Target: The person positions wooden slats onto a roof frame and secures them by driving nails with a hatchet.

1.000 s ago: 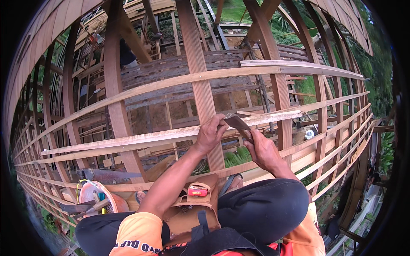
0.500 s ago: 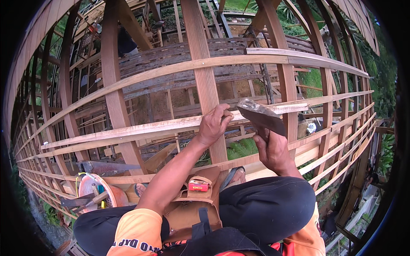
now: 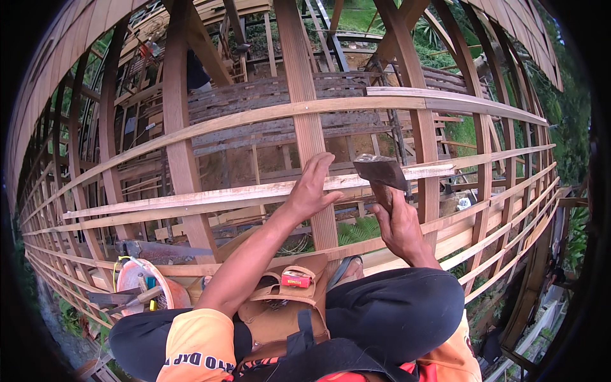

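Observation:
My right hand (image 3: 403,230) is closed round the wooden handle of a hatchet (image 3: 382,172), its dark metal head raised just over the right part of a pale wooden batten (image 3: 248,193). Over the same batten, where it crosses the middle rafter (image 3: 299,83), lies my left hand (image 3: 312,189). Its fingers are stretched out and the thumb stands apart; I see nothing held in it. A brown tool pouch (image 3: 259,321) sits at my waist, with a small red box (image 3: 296,279) on it.
An orange bucket (image 3: 179,294) with hand tools stands at my left knee. Behind it a handsaw (image 3: 162,251) lies along a batten. Long battens (image 3: 235,121) cross the rafters, with open gaps down to the ground. Ferns (image 3: 361,233) show below.
My left fingers have opened from a pinch and now lie stretched over the batten. The hatchet has turned, its head more upright, and my right hand has shifted slightly left.

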`<state>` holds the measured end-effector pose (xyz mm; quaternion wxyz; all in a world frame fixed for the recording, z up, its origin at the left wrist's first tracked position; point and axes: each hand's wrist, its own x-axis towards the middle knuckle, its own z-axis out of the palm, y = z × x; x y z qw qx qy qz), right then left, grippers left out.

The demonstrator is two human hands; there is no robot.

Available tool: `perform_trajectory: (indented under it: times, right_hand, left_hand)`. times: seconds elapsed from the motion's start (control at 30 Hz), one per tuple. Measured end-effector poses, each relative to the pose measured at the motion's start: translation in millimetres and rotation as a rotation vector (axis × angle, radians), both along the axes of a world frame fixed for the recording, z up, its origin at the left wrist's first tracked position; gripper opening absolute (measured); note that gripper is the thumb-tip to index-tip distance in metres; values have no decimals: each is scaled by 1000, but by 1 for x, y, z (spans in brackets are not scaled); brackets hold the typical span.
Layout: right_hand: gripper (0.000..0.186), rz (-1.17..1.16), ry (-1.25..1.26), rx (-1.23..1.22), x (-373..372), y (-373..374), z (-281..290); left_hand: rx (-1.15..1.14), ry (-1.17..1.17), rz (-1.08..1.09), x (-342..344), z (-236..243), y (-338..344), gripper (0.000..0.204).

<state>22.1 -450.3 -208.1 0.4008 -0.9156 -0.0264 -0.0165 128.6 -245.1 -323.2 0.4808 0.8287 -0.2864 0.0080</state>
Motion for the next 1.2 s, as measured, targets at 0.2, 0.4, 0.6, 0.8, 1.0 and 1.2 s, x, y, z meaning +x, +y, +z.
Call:
perform_trajectory:
  times: [0.2,0.4,0.6,0.8,1.0,1.2]
  right_hand:
    - [43,99,5,-111,-7,-13,-6]
    - [40,48,-374,229,7,3,28]
    - [43,75,-213,-263,-14,2,-9]
    - [34,0,-181,-201,6,24,55]
    - [56,-27,-740,540,14,30,70]
    - [32,112,253,-303,11,3,14]
  left_hand:
    - [721,-54,-41,15,37,31,90]
    - [826,-36,-46,16,6,41,78]
    - [827,-26,-106,14,11,28,68]
    - [845,-63,-86,13,6,37,66]
    - [860,-14,-55,11,-1,46,67]
    - [798,-108,-26,15,-3,34,67]
